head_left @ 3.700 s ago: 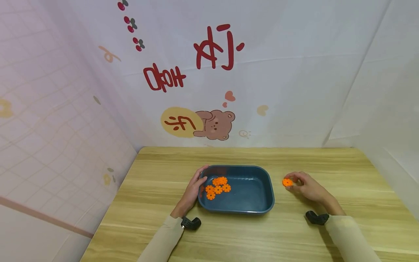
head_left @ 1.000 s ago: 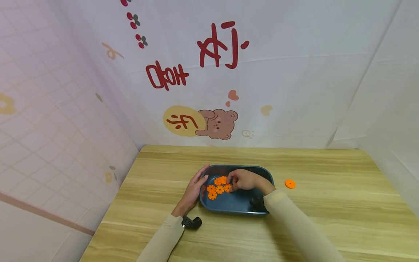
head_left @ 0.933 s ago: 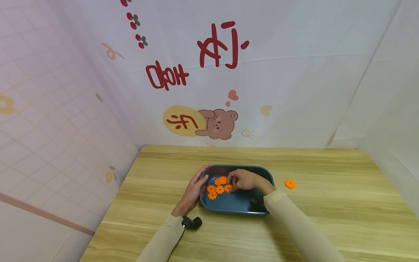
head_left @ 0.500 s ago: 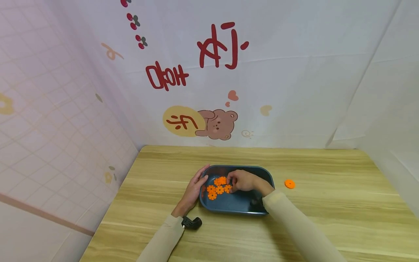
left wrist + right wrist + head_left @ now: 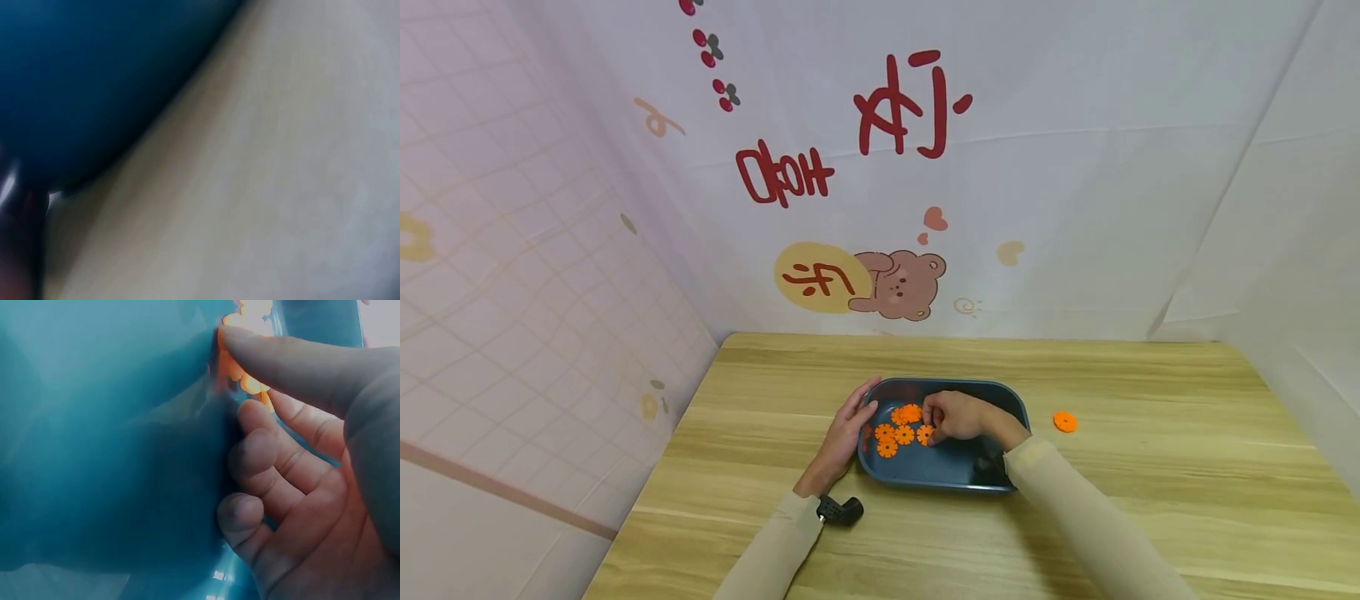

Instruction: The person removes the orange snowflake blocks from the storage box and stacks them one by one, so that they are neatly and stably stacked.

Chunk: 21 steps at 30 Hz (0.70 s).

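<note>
A dark blue rectangular tray (image 5: 917, 471) stands on the table in the head view. My left hand (image 5: 842, 431) holds its left end, thumb over the rim and fingers along the outside. Inside the tray, my right hand (image 5: 958, 414) pinches an orange snowflake disc (image 5: 923, 435) between thumb and index finger; the fingertips partly cover it. Several other orange notched discs (image 5: 903, 435) lie to its left on the tray floor, some overlapping. In the right wrist view, the thumb (image 5: 294, 359) touches an orange disc's edge while the other fingers curl loosely.
One more orange disc (image 5: 1064, 422) lies on the wooden table (image 5: 1150, 467), right of the tray. A white printed wall (image 5: 1075, 208) closes off the back. Black wrist cameras (image 5: 841, 510) sit on both wrists. The left wrist view shows mostly blurred tray side and table.
The right hand earlier held the disc now lying on the table, then reached left into the tray. Lately the pinched disc has shifted slightly right; the left hand stays at the rim.
</note>
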Available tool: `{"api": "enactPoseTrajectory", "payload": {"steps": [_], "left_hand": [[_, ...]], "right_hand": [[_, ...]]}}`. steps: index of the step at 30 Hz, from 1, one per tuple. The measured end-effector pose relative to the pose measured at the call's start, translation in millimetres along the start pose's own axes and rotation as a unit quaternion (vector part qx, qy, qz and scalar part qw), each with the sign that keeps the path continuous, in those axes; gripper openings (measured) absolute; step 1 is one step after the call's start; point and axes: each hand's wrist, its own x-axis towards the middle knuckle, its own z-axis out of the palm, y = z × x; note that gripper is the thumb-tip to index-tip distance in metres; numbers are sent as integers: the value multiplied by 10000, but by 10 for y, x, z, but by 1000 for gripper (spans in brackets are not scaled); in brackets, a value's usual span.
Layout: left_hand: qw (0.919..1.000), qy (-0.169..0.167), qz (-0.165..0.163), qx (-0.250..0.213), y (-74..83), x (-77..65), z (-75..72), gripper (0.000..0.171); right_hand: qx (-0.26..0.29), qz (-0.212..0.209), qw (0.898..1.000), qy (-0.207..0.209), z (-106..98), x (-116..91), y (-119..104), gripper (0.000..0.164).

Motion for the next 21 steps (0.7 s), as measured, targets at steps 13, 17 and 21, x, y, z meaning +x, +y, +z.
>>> {"api": "enactPoseTrajectory", "payload": {"steps": [13, 17, 21], "left_hand": [[10000, 44, -27, 38, 1, 14, 3, 56], [10000, 32, -68, 6, 13, 3, 14, 53], [9999, 6, -125, 1, 25, -5, 22, 50]], "right_hand": [[472, -18, 9989, 10, -32, -42, -21, 16], [657, 86, 9978, -13, -72, -76, -52, 18], [650, -15, 9979, 2, -141, -134, -86, 26]]}}
